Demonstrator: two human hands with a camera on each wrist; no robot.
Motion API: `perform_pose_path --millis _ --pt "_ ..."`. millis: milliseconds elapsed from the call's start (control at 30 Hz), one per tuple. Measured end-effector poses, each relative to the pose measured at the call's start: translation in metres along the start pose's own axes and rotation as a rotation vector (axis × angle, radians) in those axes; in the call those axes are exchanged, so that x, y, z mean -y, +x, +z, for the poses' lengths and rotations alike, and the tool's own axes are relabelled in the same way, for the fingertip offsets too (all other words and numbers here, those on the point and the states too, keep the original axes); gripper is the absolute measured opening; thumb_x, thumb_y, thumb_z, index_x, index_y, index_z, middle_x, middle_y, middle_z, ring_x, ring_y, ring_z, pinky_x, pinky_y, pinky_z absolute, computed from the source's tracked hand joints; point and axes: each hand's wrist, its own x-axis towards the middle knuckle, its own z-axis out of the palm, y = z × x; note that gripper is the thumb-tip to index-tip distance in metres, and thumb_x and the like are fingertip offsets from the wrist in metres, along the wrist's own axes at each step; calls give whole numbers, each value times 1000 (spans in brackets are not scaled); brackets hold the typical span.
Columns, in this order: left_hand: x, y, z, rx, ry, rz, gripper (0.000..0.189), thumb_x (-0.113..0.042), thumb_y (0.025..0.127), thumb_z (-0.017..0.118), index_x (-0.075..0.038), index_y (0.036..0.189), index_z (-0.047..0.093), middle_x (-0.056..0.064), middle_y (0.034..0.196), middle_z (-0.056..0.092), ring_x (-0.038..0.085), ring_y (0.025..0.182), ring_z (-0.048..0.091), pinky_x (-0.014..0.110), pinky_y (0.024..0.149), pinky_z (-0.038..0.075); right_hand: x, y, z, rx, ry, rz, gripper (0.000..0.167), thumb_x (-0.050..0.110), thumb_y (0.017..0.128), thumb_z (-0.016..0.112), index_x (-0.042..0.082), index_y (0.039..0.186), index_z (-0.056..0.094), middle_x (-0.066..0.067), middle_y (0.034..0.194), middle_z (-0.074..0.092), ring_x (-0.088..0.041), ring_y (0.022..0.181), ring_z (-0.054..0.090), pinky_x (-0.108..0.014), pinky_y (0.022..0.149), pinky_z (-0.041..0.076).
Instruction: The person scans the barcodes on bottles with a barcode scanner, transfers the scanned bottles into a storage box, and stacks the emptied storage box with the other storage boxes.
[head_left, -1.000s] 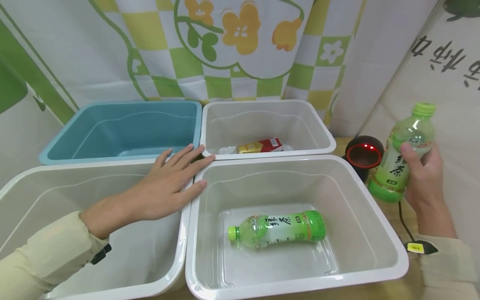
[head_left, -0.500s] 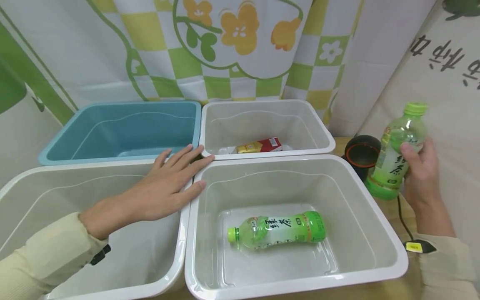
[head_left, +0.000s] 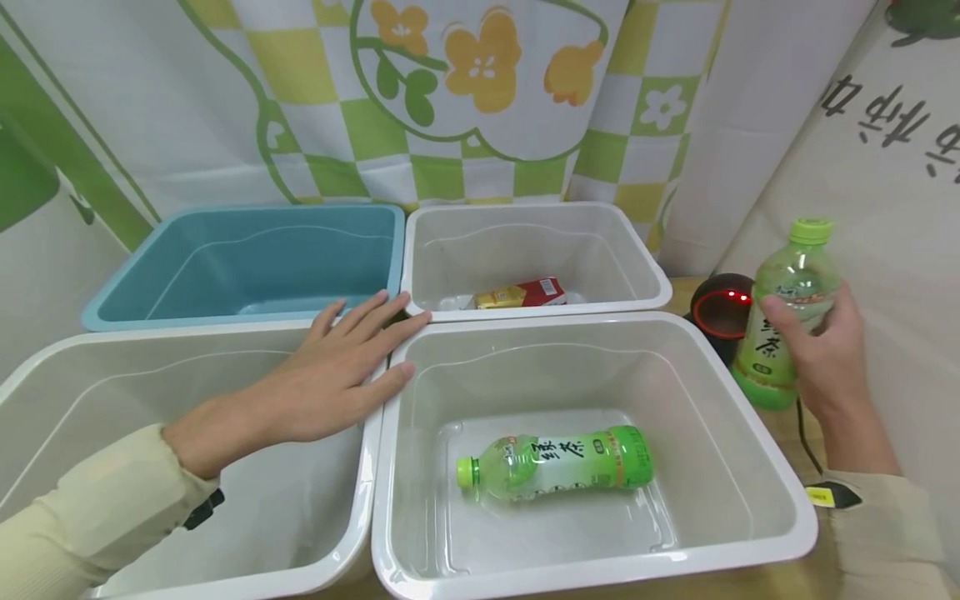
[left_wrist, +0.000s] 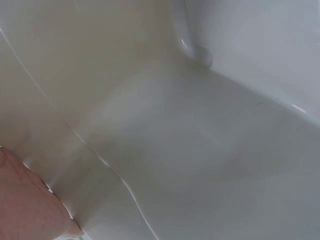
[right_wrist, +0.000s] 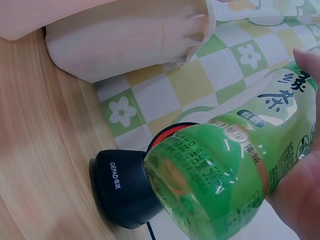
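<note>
My right hand (head_left: 831,354) grips a clear green tea bottle (head_left: 767,346) with a light green cap, held nearly upright. Its lower half is beside a black scanner (head_left: 716,307) whose round window glows red. In the right wrist view the bottle's base (right_wrist: 200,175) overlaps the scanner body (right_wrist: 122,187). My left hand (head_left: 322,379) lies flat with fingers spread, resting on the rims where the bins meet. A second green tea bottle (head_left: 558,461) lies on its side in the front right bin (head_left: 570,575), cap to the left.
A blue bin (head_left: 247,325) stands at the back left. In the back right bin (head_left: 540,208) lies a red and gold carton (head_left: 521,293). The front left bin (head_left: 225,492) is under my left forearm. A patterned curtain (head_left: 480,167) hangs behind. The scanner's cable (head_left: 806,437) runs across the wooden table.
My right hand has moved the tea bottle a little left, closer in front of the scanner. The scanner's red light went dim and is lit again. My left hand stays put.
</note>
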Motion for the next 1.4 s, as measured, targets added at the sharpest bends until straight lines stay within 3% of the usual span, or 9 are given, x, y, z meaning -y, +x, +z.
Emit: perform_pose_path --millis 433,800,1067,1400 --pt "-1 0 0 -1 2 -6 60 -52 114 36 -35 170 23 4 181 13 36 168 5 72 128 -1 -7 1 13 -1 -100 39 70 15 98 69 24 157 32 10 122 57 -6 104 55 -12 86 43" --pt "-1 -1 0 -3 -2 4 60 -52 114 36 -35 170 23 5 181 13 37 168 6 72 128 0 -12 0 15 62 4 12 60 15 103 63 25 154 32 4 126 57 -10 103 57 -14 82 51" --pt "-1 -1 -2 0 0 4 60 -53 114 35 -34 170 23 5 181 13 37 168 6 72 128 0 -10 -4 21 82 177 -62 60 2 99 57 18 152 34 -1 127 58 -12 112 54 -18 93 45" --pt "-1 0 0 -6 -3 -2 60 -52 114 35 -35 170 23 5 181 13 36 168 5 72 128 -1 -5 -5 20 178 116 -121 57 -3 100 60 13 150 38 0 133 62 -10 120 59 -17 97 47"
